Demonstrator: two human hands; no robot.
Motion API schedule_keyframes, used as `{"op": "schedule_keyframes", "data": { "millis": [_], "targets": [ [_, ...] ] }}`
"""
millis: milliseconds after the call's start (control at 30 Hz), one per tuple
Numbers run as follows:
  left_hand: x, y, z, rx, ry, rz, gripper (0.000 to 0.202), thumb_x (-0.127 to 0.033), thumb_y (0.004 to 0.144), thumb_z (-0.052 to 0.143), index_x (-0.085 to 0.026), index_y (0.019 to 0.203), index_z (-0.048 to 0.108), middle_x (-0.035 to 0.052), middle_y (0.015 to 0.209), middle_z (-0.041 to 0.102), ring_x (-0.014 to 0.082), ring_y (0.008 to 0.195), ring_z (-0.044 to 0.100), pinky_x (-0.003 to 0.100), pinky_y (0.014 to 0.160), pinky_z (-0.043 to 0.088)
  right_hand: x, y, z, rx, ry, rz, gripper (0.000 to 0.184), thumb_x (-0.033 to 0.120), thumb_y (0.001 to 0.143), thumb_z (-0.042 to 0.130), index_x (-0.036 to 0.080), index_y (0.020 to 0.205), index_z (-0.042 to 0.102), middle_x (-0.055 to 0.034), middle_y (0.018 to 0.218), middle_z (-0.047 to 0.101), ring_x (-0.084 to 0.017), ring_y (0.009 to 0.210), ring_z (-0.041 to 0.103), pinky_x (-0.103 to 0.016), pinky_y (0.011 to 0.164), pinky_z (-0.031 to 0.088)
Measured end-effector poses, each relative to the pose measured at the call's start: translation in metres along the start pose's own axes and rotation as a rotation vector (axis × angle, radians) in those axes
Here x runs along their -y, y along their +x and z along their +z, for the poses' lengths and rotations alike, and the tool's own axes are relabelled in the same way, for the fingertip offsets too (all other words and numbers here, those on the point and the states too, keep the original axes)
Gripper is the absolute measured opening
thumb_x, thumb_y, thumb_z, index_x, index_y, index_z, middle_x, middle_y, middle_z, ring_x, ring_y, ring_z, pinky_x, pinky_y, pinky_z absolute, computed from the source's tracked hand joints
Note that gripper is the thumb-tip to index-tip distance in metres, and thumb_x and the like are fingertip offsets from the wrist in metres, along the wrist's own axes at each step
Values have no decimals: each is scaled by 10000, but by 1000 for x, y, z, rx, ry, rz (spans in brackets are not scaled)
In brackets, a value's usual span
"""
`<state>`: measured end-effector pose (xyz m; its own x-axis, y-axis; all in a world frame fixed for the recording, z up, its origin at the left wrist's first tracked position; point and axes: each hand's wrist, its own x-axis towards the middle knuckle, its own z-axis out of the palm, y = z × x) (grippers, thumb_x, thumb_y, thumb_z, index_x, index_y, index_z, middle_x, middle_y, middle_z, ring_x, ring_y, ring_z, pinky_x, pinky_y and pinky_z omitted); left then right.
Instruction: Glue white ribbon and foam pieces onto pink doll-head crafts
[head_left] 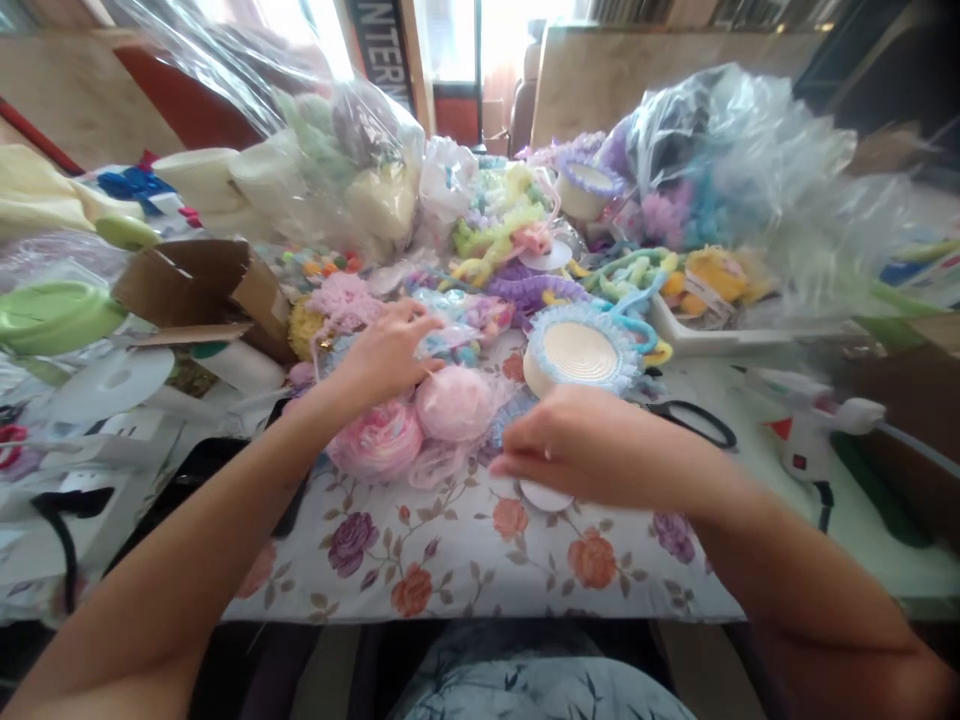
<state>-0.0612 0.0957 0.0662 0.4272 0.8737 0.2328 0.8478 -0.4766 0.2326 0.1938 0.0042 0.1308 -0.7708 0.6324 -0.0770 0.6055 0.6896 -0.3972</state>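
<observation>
My left hand (pixel 394 345) reaches over two pink yarn balls, its thumb and fingers apart beside a crinkled clear plastic bag (pixel 450 338). Below it lie the pale pink ball (pixel 455 403) and a darker pink skein (pixel 379 442), both partly in clear wrap. My right hand (pixel 562 440), smeared by motion, has its fingers curled together; whatever is in them is hidden. Under that hand a white disc (pixel 546 497) shows in part, with blue fluffy trim (pixel 512 415) behind the fingers. Just beyond stands a round cream piece with a blue ruffled edge (pixel 581 350).
Black-handled scissors (pixel 697 422) and a white glue gun (pixel 806 440) lie at right. A cardboard box (pixel 202 290) and a green lid (pixel 56 315) stand at left. Colourful yarn and large plastic bags (pixel 750 150) crowd the back. A flowered cloth (pixel 465 560) covers the front.
</observation>
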Motion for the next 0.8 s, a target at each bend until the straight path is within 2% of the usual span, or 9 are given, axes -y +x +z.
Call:
{"op": "schedule_keyframes", "data": {
  "millis": [33,133,233,300,367,467,600,700,800],
  "targets": [
    [-1,-3,2,20,7,1,270,-318,887,543,-173,1058,693,131,1182,610,304,1135,563,453,1025,436,-13,18,-3,-61,-6,16,316,242,912,612,192,601,637,12,548,585,-97,485,461,-267,534,329],
    [2,-13,3,10,-54,-13,325,-253,944,386,-176,886,697,105,1021,665,244,972,626,383,923,494,-54,68,-6,-328,-3,152,174,149,889,575,179,898,747,-39,772,710,-161,713,630,-265,681,422],
    [7,-23,-5,-114,-190,-49,302,-296,949,410,-191,929,692,92,1080,675,229,993,631,359,916,495,-83,115,-3,-394,-56,92,528,43,797,608,150,1313,623,-116,1150,692,-218,1009,643,-289,858,458],
    [9,-30,-12,-145,-286,-56,280,-331,940,452,-197,941,698,90,1088,681,231,999,633,358,911,492,-90,143,0,-321,-105,-16,637,67,765,678,183,1382,568,-136,1347,583,-240,1134,594,-304,922,458],
    [10,-34,-18,-102,-374,-52,266,-369,927,495,-209,952,706,74,1042,701,227,961,644,343,869,497,-90,167,1,-271,-153,-17,469,64,738,707,186,1191,694,-135,1339,583,-263,1152,582,-328,950,450],
    [14,-38,-24,-21,-434,-114,292,-441,921,526,-228,996,711,35,912,724,205,827,650,307,756,494,-91,190,-8,-328,-157,95,151,55,806,614,132,861,731,-154,1084,689,-269,1029,633,-343,904,464],
    [21,-37,-32,3,-418,-204,379,-534,914,517,-208,834,693,-8,646,649,161,620,588,267,613,441,-106,200,-38,-506,-40,236,351,199,1001,401,125,776,661,-114,810,696,-190,766,653,-282,745,497],
    [24,-27,-46,41,-338,-187,474,-605,849,568,-205,597,602,-30,510,519,127,511,480,257,528,363,-117,201,-59,-676,303,298,456,260,1030,374,160,632,573,-45,617,619,-121,548,566,-237,619,478],
    [25,-12,-73,143,-196,-129,436,-628,690,701,-219,559,622,-26,509,520,130,509,463,273,526,339,-120,203,-73,-811,620,333,455,230,1017,405,184,574,496,2,527,531,-90,466,477,-225,565,459]
  ]
}}
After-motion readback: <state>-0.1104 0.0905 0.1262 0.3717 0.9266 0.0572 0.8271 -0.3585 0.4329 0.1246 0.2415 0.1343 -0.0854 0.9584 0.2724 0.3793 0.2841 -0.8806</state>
